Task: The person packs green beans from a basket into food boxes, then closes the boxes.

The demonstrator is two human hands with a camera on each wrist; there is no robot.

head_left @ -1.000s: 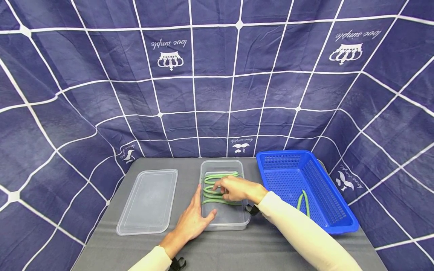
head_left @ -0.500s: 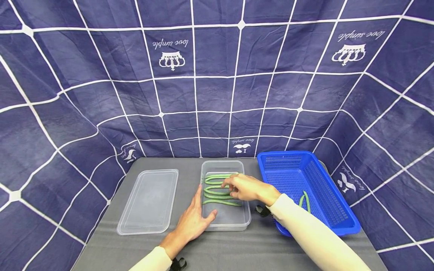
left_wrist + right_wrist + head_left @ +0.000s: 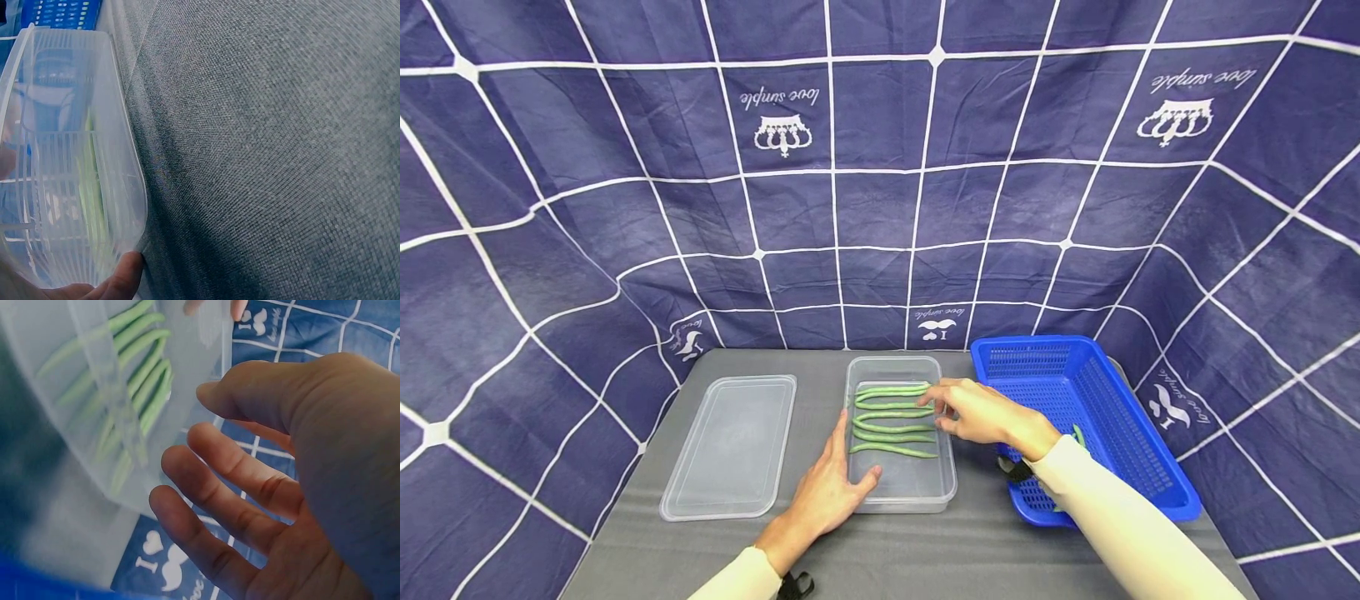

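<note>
Several green beans lie crosswise, roughly side by side, in a clear plastic food container. My left hand rests along the container's near left side, fingers straight and thumb spread toward the front. In the left wrist view a fingertip touches the container wall. My right hand hovers over the container's right rim, fingers loosely bent and apart. The right wrist view shows nothing between its thumb and fingers, with the beans visible through the container wall beyond.
A blue perforated basket stands to the right, partly covered by my right forearm; a green bean shows inside it. A translucent lid lies flat on the grey cloth at left. A blue gridded curtain encloses the back and sides.
My right hand has moved right, from over the middle of the beans to the container's right rim, uncovering the beans' right ends. The left hand has stayed in place.
</note>
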